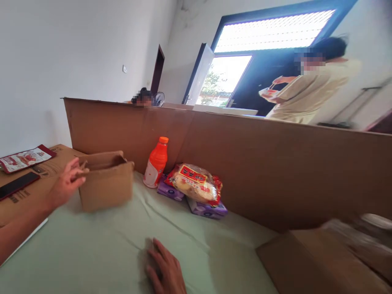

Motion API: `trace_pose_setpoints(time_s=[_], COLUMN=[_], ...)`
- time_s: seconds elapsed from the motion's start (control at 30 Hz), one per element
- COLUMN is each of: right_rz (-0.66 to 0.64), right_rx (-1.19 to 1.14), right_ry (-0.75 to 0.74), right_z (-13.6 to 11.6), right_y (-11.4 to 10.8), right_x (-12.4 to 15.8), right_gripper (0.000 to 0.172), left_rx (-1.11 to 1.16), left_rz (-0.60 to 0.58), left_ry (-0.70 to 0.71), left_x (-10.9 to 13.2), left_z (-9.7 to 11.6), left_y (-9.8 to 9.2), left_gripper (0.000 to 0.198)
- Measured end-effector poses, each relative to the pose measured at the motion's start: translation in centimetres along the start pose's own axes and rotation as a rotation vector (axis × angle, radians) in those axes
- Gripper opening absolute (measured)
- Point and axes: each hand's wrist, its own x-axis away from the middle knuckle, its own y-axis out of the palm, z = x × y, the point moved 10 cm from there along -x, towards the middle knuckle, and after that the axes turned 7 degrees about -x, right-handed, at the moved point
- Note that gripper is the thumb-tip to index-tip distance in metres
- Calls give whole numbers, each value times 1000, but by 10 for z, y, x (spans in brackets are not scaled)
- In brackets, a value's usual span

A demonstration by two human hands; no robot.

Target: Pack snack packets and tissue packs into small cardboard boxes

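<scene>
small open cardboard box (105, 190) left of orange bottle (159, 159), over green cloth (101, 249), contact unclear. left hand (67, 183) at its left rim, fingers bent, can't tell if pinching. right hand (168, 265) low centre, fingers slightly curled, grip loosely wide. cloth stretches between hands; tall cardboard wall (275, 175) bounds far edge.

So the box (105, 188) was a small brown cardboard one, upright with its top open and a kinda uneven rim. The inside looked dark, couldn't make out the contents. It was over by the table's (101, 253) far left corner. Bottom was blurry, so no clue if it sat flat.
</scene>
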Motion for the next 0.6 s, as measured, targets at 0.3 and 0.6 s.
trace_pose_setpoints(time_s=[0.3, 0.6], right_rz=[327, 257], right_rx=[-660, -454], right_ry=[593, 460], right_z=[-12, -17], right_y=[-103, -118], right_x=[44, 48], right_gripper=[61, 62], left_rx=[277, 361], left_rz=[-323, -392], left_ry=[137, -133], left_x=[189, 200], left_z=[92, 75], left_y=[44, 103], left_gripper=[18, 97])
